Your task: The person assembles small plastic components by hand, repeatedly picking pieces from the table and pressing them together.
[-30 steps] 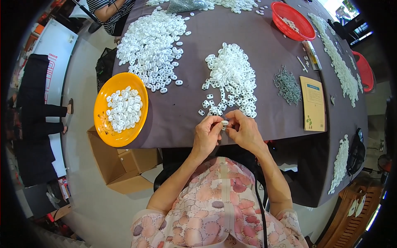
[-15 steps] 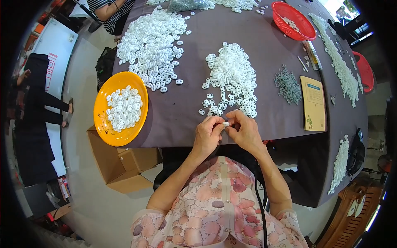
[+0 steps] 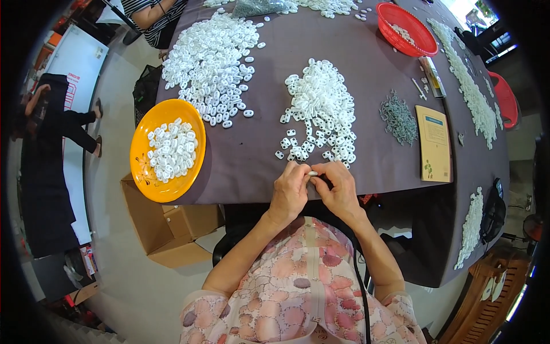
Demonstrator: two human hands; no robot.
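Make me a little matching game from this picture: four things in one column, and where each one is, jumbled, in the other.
Things:
1. Orange plate
2. Red basket
3. Heap of small grey pieces
4. Lone small white piece

Places:
A. Toward the far side of the table, right of centre
B. Between the left hand and the right hand
C. At the near left corner of the table
D. Just left of the tan booklet

Right pairs: 1-C, 2-A, 3-D, 4-B
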